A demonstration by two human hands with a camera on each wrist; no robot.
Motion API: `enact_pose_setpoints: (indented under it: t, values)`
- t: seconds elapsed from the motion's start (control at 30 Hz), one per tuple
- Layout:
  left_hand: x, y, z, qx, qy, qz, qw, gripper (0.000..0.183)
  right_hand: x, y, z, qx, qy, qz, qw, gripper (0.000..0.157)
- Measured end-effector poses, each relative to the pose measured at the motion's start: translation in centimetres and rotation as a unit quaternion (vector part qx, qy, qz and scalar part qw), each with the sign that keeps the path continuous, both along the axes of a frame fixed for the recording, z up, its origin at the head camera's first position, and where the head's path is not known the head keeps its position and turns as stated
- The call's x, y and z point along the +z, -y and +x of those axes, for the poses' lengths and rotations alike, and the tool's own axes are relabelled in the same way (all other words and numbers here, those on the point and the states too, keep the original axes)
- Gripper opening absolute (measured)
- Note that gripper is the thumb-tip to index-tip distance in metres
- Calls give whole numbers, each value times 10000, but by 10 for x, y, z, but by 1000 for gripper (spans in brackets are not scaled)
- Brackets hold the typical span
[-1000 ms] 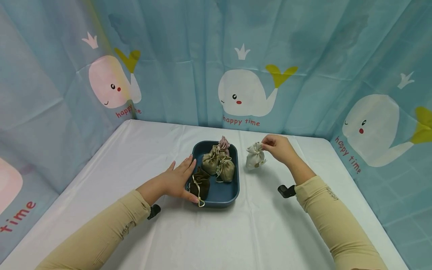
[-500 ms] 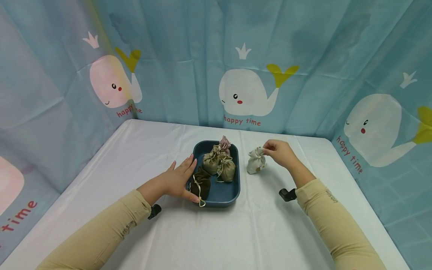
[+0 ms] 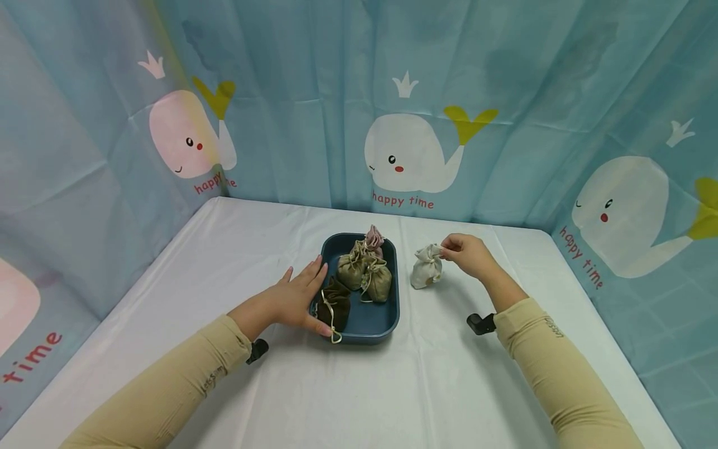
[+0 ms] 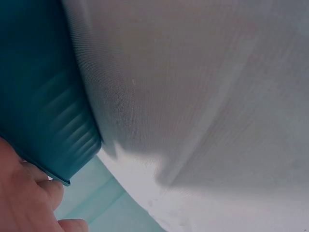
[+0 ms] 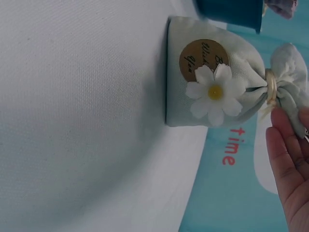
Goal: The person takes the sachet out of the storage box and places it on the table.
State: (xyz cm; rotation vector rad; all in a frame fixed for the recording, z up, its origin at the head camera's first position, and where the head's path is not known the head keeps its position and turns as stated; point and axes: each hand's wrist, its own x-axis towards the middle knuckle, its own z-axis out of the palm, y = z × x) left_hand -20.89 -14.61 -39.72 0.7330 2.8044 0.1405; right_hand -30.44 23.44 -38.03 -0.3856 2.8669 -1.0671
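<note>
My right hand pinches the gathered top of a pale drawstring pouch to the right of the blue tray. In the right wrist view the pouch bears a white flower with a yellow centre and a round brown sticker, its base at the white cloth. My left hand lies with fingers spread along the left rim of the blue tray. Inside the tray are a dark brown pouch at the front left, two olive pouches behind it and a pink pouch at the back.
A white cloth covers the table. Behind and at both sides hangs a blue curtain printed with whales. Black camera mounts show at both wrists.
The right hand has brought the pale pouch slightly down and toward the front, mostly in the first half second. The left hand and the tray have stayed in place.
</note>
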Motion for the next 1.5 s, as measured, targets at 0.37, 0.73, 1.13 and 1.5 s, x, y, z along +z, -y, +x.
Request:
enact_pose_setpoints:
  t: [0.37,0.73,1.13,1.5]
  values:
    - [-1,0,-1,-2,17,-3,10000,134,5,-4,1,-50,-97,98,9999,19]
    - [1,0,0,14,42,-19,10000,134,13,-11,0,-100,-192,56,9997,22]
    - [0,0,-1,-10,20,0,10000,134,32,-10,8,-180,-250,-119,9995,21]
    - [3,0,1,27,51,50,10000,135,48,2,14,56,-291,-379,9988,23]
